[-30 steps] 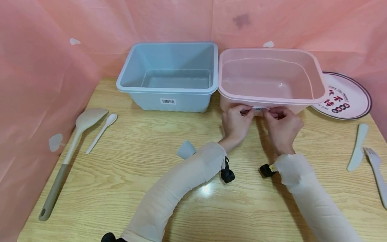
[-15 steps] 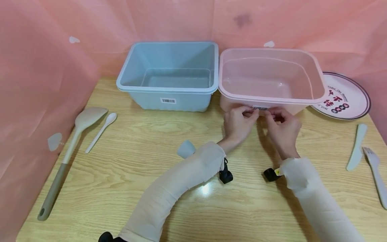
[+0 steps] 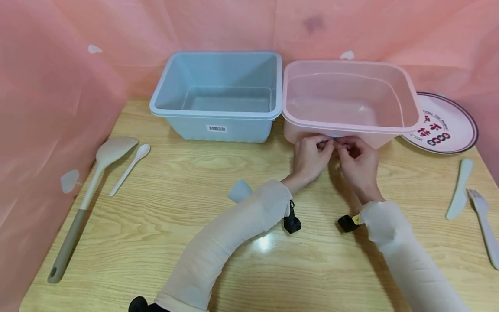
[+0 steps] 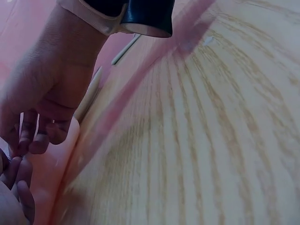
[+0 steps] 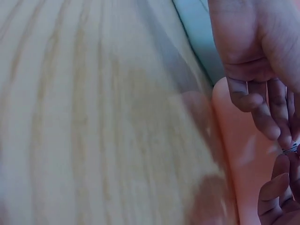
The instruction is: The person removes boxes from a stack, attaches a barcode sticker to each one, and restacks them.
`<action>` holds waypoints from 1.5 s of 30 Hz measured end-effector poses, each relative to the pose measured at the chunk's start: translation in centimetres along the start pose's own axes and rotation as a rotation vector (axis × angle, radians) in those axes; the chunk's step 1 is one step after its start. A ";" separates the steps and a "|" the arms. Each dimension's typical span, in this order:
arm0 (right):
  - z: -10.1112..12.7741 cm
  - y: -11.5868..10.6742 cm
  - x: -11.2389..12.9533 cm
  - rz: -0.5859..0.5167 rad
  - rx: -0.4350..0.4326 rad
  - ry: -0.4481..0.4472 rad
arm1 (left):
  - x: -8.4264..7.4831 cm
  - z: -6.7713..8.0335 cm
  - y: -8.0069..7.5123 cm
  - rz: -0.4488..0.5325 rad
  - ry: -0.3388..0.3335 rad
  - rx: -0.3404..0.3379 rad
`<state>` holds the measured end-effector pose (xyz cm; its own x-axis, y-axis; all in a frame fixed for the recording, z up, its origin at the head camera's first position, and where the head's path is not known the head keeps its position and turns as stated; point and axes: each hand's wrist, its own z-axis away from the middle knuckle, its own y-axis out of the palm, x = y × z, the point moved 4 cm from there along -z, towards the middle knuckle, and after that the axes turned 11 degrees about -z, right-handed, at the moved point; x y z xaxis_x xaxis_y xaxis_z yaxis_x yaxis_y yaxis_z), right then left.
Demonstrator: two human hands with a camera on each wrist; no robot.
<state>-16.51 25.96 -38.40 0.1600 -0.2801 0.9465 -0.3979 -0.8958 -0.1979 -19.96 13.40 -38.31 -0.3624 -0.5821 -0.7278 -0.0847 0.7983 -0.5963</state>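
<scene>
Both hands meet at the front wall of a pink plastic bin (image 3: 347,125), just under its rim. With thumb and fingertips my left hand (image 3: 309,159) pinches one end of a small barcode label (image 5: 289,150). From the other side my right hand (image 3: 359,167) pinches that label, thumb bent in and fingers curled. The fingertips of the two hands almost touch, hiding most of the label in the head view. In the left wrist view the right hand (image 4: 49,84) hangs above the left hand's fingers, close against the bin's wall.
Left of the pink bin stands a blue bin (image 3: 218,115) with a barcode label. A printed plate (image 3: 448,123), a knife (image 3: 460,189) and a fork (image 3: 484,227) lie right. A long-handled turner (image 3: 91,186) and a spoon (image 3: 130,169) lie left. My left forearm partly covers a light blue piece (image 3: 239,191).
My hands have drawn closer together at the label, the right one shifting left. The barcode, plainly visible before, is now mostly covered by fingers.
</scene>
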 end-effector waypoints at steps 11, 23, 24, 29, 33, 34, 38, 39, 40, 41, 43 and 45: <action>0.0 0.7 0.1 -0.043 0.040 0.046 | 0.5 -0.1 -0.3 -0.006 -0.026 0.011; -0.1 0.8 -0.5 -0.028 0.037 0.044 | 1.1 -0.3 -0.5 0.008 -0.026 0.007; -0.2 0.9 -0.5 -0.031 0.040 0.044 | 1.2 -0.3 -0.5 0.007 -0.025 0.008; 0.0 1.2 -0.2 -0.026 0.062 0.041 | 1.2 -0.4 -0.6 0.017 -0.023 0.009; 0.4 0.8 0.1 -0.031 0.089 0.085 | 1.6 -0.4 -1.2 0.185 -0.076 0.113; 0.6 0.6 0.2 -0.031 0.099 0.097 | 1.9 -0.4 -1.4 0.243 -0.098 0.153; 1.6 -0.3 1.0 -0.001 0.165 0.107 | 3.0 -0.3 -3.2 0.355 -0.164 0.345; 1.8 -0.7 1.3 0.009 0.182 0.096 | 3.1 -0.2 -3.8 0.344 -0.155 0.388; 2.1 -1.2 1.6 0.020 0.196 0.081 | 3.1 -0.1 -4.4 0.331 -0.132 0.428; 2.3 -1.6 1.9 0.032 0.208 0.064 | 3.1 0.1 -5.0 0.318 -0.110 0.475; 2.7 -2.7 2.5 0.060 0.222 0.028 | 3.0 0.6 -6.3 0.324 -0.047 0.564; 2.9 -3.7 3.1 0.087 0.223 -0.011 | 3.0 1.0 -7.8 0.315 0.030 0.625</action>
<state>-11.90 27.41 -35.48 0.1447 -0.3621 0.9208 -0.2012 -0.9220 -0.3309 -19.46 5.28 -36.14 -0.3082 -0.3260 -0.8937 0.5749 0.6847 -0.4480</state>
